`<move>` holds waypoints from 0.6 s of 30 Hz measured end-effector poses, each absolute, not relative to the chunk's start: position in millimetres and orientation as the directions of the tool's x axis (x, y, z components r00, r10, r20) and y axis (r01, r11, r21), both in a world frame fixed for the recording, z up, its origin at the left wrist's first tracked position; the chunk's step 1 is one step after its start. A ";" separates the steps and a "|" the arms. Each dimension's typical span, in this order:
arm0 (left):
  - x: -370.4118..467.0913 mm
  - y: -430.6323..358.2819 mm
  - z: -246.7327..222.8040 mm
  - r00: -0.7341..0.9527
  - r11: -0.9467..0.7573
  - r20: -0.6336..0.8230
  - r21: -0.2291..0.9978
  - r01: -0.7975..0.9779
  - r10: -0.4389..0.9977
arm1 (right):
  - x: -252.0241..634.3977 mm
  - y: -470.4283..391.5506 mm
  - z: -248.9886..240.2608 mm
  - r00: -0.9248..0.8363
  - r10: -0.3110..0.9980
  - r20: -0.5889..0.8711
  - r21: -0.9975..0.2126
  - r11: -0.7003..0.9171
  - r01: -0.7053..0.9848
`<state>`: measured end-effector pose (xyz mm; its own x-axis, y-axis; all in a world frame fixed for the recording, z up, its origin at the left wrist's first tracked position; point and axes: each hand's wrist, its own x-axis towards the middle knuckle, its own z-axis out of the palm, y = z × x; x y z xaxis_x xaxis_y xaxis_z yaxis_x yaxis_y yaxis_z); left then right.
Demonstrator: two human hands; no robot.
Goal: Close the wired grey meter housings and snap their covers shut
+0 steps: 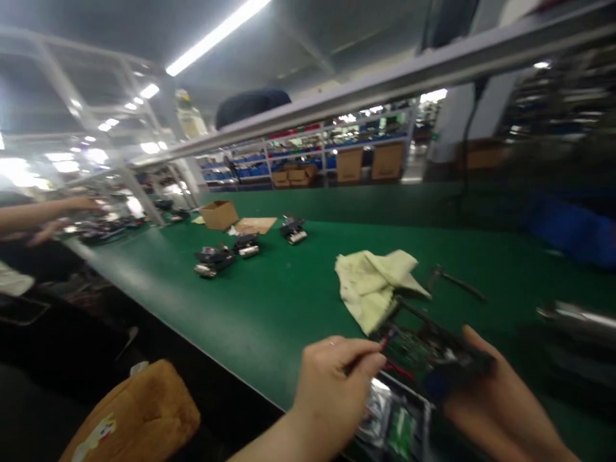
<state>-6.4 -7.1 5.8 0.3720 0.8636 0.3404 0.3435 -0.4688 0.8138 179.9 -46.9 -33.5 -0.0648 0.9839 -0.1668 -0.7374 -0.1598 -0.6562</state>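
Your left hand (337,378) pinches a red wire (385,344), and your right hand (486,391) grips the circuit board (423,353) at six o'clock, just below the yellow cloth (375,282). You seem to be seating the wire; the blur hides the joint. Next calls for steady fingers.

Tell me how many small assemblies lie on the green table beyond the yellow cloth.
3: one nearest the table edge, one just behind it, one farther right. More may be hidden at far left.
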 end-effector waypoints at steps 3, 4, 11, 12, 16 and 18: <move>-12.4 -8.1 14.8 0.386 -0.481 0.354 0.820 0.309 0.852 | 177.9 -61.2 -34.4 -0.081 0.972 -0.218 -0.534 -0.189 -0.824; -13.5 -9.6 16.3 0.413 -0.502 0.363 0.810 0.303 0.835 | 176.8 -59.7 -32.9 -0.092 0.974 -0.206 -0.520 -0.188 -0.833; -10.9 -38.5 -5.2 0.560 -0.866 0.660 0.393 0.310 0.500 | 173.1 -51.8 -26.8 -0.088 0.987 -0.134 -0.525 -0.146 -0.839; -10.0 -41.5 -9.5 0.573 -0.888 0.679 0.336 0.314 0.459 | 173.0 -52.3 -27.0 -0.079 0.988 -0.132 -0.525 -0.138 -0.840; -6.6 -49.5 -16.9 0.574 -0.895 0.700 0.228 0.382 0.424 | 172.5 -53.2 -26.9 -0.039 0.993 -0.110 -0.536 -0.092 -0.839; -6.3 -52.2 -15.8 0.590 -0.883 0.676 0.211 0.419 0.442 | 172.0 -53.3 -26.2 -0.032 0.994 -0.101 -0.546 -0.082 -0.834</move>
<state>-6.3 -52.2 -15.8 0.5902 0.4416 0.6758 0.4195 -0.8830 0.2106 172.0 -53.3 -26.2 -0.0317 0.9944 -0.1009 -0.8338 -0.0820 -0.5460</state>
